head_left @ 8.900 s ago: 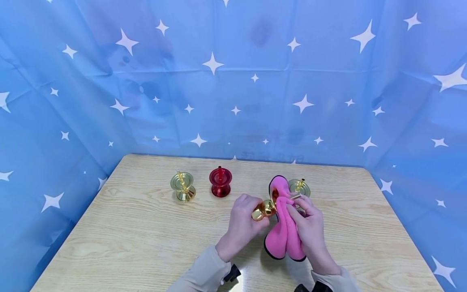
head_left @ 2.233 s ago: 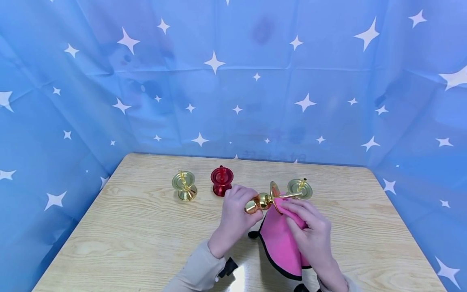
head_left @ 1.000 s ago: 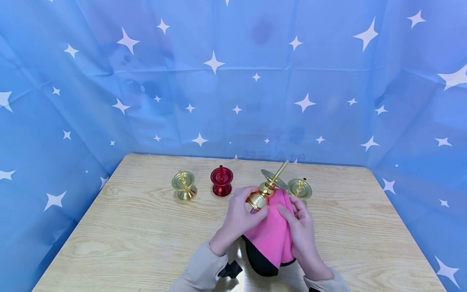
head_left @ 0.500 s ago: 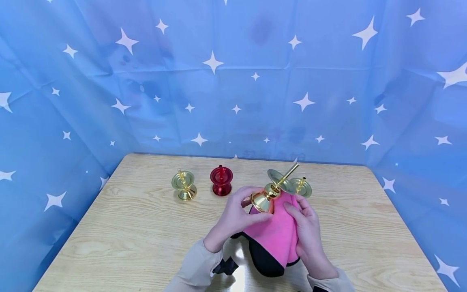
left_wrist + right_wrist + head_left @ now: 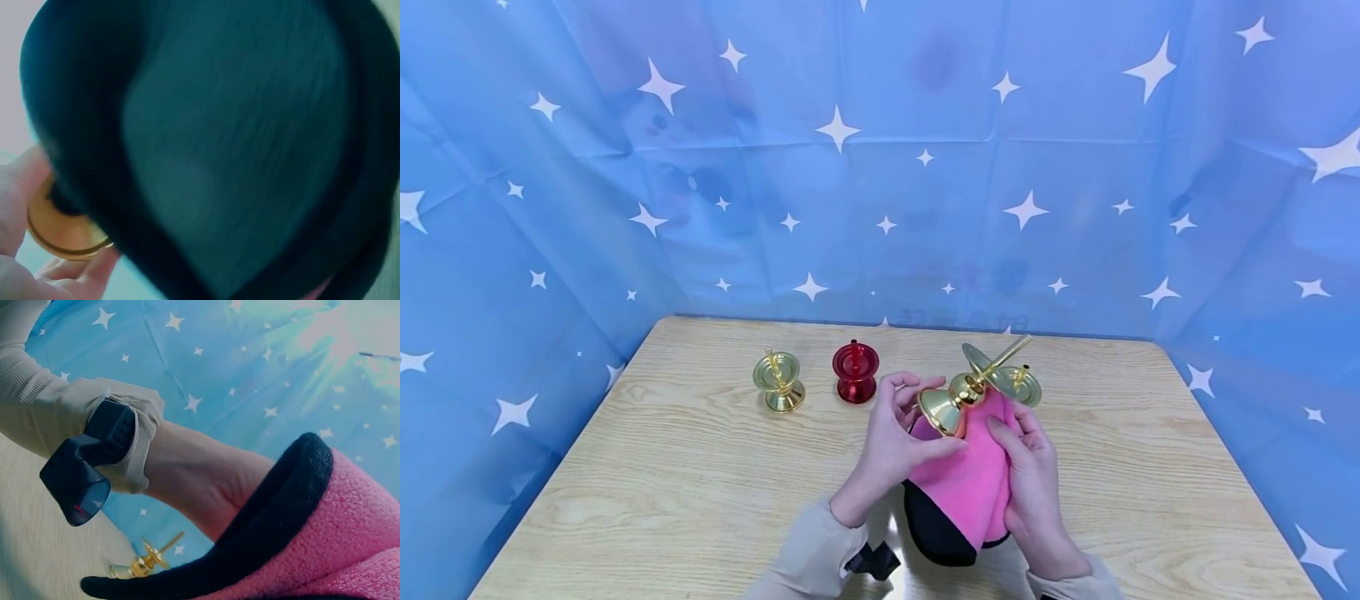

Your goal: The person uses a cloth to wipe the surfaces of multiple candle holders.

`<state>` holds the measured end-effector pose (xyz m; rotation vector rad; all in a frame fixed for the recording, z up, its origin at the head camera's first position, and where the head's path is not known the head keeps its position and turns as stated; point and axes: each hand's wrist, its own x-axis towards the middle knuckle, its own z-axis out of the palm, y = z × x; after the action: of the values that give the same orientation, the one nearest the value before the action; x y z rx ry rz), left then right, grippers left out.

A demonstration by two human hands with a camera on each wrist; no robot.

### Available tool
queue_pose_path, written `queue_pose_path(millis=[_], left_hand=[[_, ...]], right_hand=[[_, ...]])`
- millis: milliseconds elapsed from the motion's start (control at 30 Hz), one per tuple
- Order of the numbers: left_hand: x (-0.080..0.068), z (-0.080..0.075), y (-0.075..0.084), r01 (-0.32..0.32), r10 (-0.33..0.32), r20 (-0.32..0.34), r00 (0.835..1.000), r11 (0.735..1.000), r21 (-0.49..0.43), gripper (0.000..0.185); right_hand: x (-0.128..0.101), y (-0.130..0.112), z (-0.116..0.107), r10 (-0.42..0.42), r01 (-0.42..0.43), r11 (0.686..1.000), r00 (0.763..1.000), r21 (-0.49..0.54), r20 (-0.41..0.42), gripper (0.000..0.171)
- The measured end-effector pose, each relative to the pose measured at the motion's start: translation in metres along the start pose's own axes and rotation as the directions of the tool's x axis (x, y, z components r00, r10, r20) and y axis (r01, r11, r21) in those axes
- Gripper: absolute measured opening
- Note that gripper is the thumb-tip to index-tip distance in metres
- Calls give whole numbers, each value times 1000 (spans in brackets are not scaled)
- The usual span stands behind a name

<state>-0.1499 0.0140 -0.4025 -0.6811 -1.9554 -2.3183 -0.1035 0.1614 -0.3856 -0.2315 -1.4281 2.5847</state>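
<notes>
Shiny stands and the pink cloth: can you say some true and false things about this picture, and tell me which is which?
1. The right hand holds the pink cloth. True.
2. The red stand is lifted up in the air. False: the red stand stands on the table.
3. The gold stand between the hands is tilted. True.
4. The backdrop has green hearts on it. False: the blue backdrop has white stars.
5. The leftmost gold stand in the head view is upright. True.
</notes>
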Motion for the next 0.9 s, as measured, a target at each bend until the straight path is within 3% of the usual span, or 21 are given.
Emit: queue_pose_path(millis=[233,467,700,900], left_hand=[[-4,8,-4,-55,48,-55,997,989,-134,65],[-2,8,-7,-101,92,-56,994,974,-200,58],[-3,5,-1,0,-7,-40,999,986,-164,48],[-3,6,1,65,-77,-77,994,987,-145,46]], right_hand=[[-4,0,6,-58,64,994,996,93,-65,23],[0,1,5,-61,64,998,994,24,-86,21],[18,-3,-4,13,-14,996,1000,-85,-9,24],[25,-6,-4,58,-51,982,998,-180,33,27]])
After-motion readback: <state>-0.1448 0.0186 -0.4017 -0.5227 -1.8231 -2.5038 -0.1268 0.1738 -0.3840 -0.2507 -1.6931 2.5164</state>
